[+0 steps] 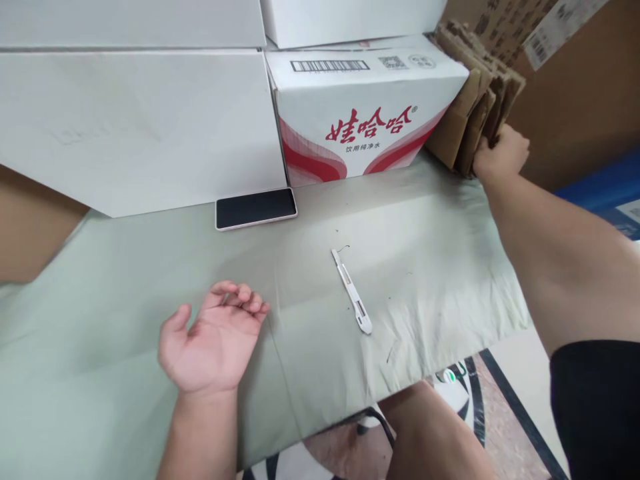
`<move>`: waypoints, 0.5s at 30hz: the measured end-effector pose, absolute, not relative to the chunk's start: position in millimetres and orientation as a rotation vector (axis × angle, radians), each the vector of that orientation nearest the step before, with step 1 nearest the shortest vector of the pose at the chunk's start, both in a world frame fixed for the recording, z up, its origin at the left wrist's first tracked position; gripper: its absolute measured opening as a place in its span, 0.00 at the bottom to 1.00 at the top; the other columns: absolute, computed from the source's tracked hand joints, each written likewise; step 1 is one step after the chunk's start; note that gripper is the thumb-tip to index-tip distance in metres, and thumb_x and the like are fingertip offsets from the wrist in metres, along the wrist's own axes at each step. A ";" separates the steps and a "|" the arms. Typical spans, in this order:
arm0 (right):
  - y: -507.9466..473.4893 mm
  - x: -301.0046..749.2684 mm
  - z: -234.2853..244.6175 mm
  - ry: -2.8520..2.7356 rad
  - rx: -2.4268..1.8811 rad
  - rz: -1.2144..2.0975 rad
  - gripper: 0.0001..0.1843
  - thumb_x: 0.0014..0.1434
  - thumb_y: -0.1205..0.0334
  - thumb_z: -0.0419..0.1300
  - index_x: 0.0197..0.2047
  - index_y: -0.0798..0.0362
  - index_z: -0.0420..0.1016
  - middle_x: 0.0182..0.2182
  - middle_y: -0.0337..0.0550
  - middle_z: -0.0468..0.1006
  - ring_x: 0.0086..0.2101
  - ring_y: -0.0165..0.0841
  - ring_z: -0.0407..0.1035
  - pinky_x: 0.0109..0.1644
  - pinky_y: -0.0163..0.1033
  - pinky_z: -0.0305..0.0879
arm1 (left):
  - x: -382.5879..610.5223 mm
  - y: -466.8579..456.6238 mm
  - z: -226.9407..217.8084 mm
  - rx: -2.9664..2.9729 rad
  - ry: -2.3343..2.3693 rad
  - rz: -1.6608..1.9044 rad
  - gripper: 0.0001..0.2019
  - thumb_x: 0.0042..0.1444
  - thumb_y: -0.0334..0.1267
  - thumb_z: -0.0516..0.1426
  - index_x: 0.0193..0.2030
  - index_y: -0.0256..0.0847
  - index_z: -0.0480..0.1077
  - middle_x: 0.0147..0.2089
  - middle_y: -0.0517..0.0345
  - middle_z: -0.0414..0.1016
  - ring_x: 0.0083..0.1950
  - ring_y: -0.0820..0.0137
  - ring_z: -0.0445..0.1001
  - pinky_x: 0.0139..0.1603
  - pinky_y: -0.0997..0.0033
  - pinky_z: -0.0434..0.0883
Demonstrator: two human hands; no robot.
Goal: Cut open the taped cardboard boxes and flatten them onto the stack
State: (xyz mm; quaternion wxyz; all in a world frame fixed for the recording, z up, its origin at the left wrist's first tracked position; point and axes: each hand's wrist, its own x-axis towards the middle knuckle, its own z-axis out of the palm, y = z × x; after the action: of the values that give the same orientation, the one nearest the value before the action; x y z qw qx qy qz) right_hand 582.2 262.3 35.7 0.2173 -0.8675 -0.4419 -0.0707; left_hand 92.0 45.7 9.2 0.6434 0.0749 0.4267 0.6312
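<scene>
My left hand (215, 340) is held palm up over the green cloth, fingers loosely curled and apart, with nothing in it. At the far right, my right hand (503, 155) is closed on the lower edge of a bundle of folded brown cardboard (470, 120); some of its fingertips are hidden behind the cardboard. Between the two hands a slim white cutter knife (351, 290) lies on the cloth, with a short dark thread by its tip. A phone (256, 209) with a dark screen lies beyond my left hand.
Green cloth (300, 300) covers the table. White boxes (145, 127) line the back, beside a red-and-white water carton (370, 120). A large brown carton (575, 100) and a blue object (605, 190) stand at the right. My leg (435, 433) shows below the table edge.
</scene>
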 end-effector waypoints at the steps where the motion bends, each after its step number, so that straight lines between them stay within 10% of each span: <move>1: 260.8 580.6 37.1 -1.238 -2.380 -0.227 0.17 0.73 0.61 0.49 0.57 0.57 0.72 0.57 0.62 0.76 0.54 0.43 0.68 0.58 0.47 0.58 | 91.3 45.4 9.3 0.166 0.973 1.442 0.18 0.38 0.53 0.66 0.29 0.41 0.75 0.29 0.56 0.68 0.30 0.69 0.69 0.30 0.66 0.76; 6: 241.2 574.3 26.0 -1.376 -2.209 -0.101 0.27 0.66 0.73 0.53 0.68 0.55 0.57 0.65 0.59 0.68 0.60 0.38 0.63 0.60 0.39 0.56 | 90.5 42.4 11.4 0.188 0.949 1.440 0.19 0.37 0.54 0.67 0.29 0.42 0.75 0.30 0.57 0.68 0.30 0.70 0.69 0.31 0.68 0.76; 15: 260.3 557.2 -7.8 -1.195 -2.083 -0.057 0.45 0.60 0.61 0.69 0.67 0.58 0.42 0.69 0.66 0.60 0.64 0.37 0.59 0.66 0.39 0.54 | 78.7 38.2 14.8 0.183 0.952 1.487 0.17 0.41 0.54 0.65 0.30 0.43 0.74 0.31 0.57 0.68 0.30 0.69 0.68 0.31 0.66 0.76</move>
State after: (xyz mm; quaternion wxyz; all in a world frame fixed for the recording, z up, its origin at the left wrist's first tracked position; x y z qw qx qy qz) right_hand 557.2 260.3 -7.8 0.3613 -0.8086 -0.4638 -0.0220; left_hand 78.7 38.2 14.8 0.6312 0.0798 0.4160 0.6498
